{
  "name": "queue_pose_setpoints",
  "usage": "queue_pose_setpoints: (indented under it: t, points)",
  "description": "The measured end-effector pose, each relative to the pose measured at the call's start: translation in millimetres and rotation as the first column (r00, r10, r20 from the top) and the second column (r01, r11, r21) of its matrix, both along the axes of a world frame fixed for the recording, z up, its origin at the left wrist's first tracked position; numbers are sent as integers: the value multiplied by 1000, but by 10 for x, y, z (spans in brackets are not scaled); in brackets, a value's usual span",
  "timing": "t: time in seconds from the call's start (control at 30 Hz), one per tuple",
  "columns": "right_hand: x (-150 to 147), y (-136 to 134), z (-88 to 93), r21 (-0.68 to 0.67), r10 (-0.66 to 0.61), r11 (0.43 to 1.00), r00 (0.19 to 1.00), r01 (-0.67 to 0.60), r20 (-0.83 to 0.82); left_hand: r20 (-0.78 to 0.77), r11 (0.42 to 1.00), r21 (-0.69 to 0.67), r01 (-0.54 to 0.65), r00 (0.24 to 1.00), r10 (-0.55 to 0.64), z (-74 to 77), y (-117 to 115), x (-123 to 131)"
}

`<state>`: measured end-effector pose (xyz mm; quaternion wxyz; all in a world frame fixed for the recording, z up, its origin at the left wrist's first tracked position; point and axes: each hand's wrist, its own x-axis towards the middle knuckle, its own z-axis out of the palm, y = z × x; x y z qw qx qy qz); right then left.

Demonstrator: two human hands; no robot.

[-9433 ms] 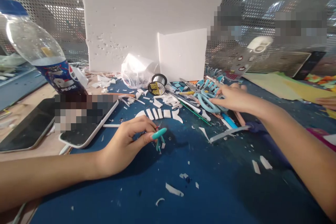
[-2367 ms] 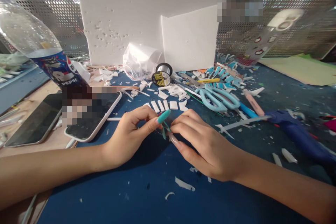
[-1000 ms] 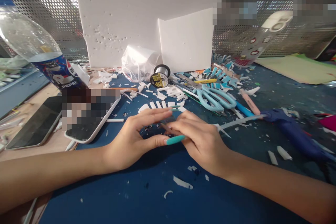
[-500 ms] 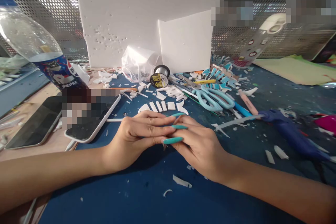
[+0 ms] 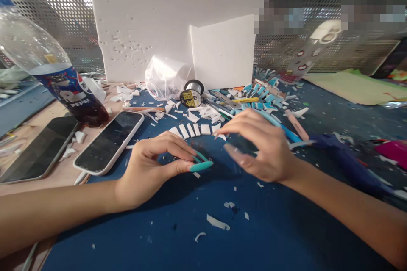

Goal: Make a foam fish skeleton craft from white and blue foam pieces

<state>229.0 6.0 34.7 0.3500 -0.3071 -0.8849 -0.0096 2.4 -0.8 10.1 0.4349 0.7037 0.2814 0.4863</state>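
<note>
My left hand [image 5: 162,163], with long turquoise nails, is pinched closed over the blue table mat [image 5: 133,237]. Whatever lies between its thumb and fingertips is hidden. To its right, my right hand [image 5: 260,148] hovers with thumb and fingers apart, blurred, and nothing shows in it. Just beyond both hands, several small white pieces [image 5: 206,129] form a curved row, and my right fingertips are close to the right end of it. Behind the row stands a spool of clear line [image 5: 192,93] with a black and yellow label. White scraps [image 5: 218,222] lie on the mat nearer me.
On the left are two phones [image 5: 110,144] and a Pepsi bottle [image 5: 71,93]. A white board [image 5: 152,17] and a plastic bag [image 5: 167,78] stand at the back. A blue glue gun [image 5: 343,161], a pink stick [image 5: 297,125] and a clear bottle [image 5: 305,57] are on the right.
My hands were together and have come apart. The right hand has lifted away to the upper right, opening, while the left has shifted slightly left and stays pinched.
</note>
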Motion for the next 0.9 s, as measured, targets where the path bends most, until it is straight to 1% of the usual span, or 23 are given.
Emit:
queue_pose_setpoints:
  t: [0.03, 0.07, 0.1, 0.13, 0.17, 0.2, 0.23, 0.27, 0.3, 0.33, 0.43, 0.53, 0.6, 0.7, 0.83, 0.87, 0.9]
  points:
    - [51, 33, 47, 38, -64, 997, 998, 64, 7, 9, 999, -51, 1, 1000, -1, -3, 1, 6]
    - [105, 69, 88, 82, -157, 984, 988, 156, 8, 13, 994, -110, 7, 1000, -5, -7, 2, 12]
    - [164, 107, 118, 111, -321, 942, 947, 317, 15, 11, 986, -166, 14, 1000, -13, -12, 2, 18]
    - [230, 152, 136, 140, -486, 869, 872, 475, 58, 2, 978, -210, 18, 1000, -18, -18, 4, 22]
    - [304, 202, 138, 176, -622, 781, 772, 599, 130, -10, 971, -239, 15, 1000, -18, -23, 6, 25]
    - [384, 258, 124, 194, -721, 693, 659, 695, 215, -23, 968, -250, 6, 1000, -13, -29, 8, 27]
    - [467, 317, 98, 192, -762, 637, 572, 747, 304, -36, 968, -252, -6, 999, -3, -34, 12, 29]
    - [548, 378, 64, 148, -744, 636, 550, 758, 380, -46, 968, -249, -19, 999, 8, -37, 16, 31]
    - [623, 435, 25, 49, -682, 664, 577, 746, 450, -52, 968, -249, -26, 999, 14, -40, 21, 33]
    - [687, 486, -12, -8, -648, 676, 599, 737, 471, -56, 966, -256, -28, 998, 14, -40, 26, 35]
    - [800, 579, -84, -98, -598, 689, 640, 718, 482, -75, 956, -291, -28, 997, 6, -36, 35, 39]
    - [828, 599, -80, -160, -580, 681, 660, 714, 478, -101, 948, -314, -44, 995, 13, -31, 37, 36]
    - [825, 599, -48, -195, -570, 673, 668, 714, 478, -98, 940, -339, -45, 995, 12, -31, 36, 35]
    - [796, 594, 32, -221, -575, 654, 665, 724, 477, -53, 924, -383, -18, 999, -3, -31, 34, 40]
    - [728, 525, 205, -227, -598, 628, 648, 744, 471, -19, 918, -397, -5, 1000, -2, -32, 39, 48]
    - [715, 494, 255, -233, -602, 626, 651, 744, 461, -22, 918, -396, -15, 1000, 7, -34, 42, 48]
    - [704, 459, 304, -239, -617, 633, 666, 737, 419, -26, 918, -395, -25, 1000, 17, -36, 46, 47]
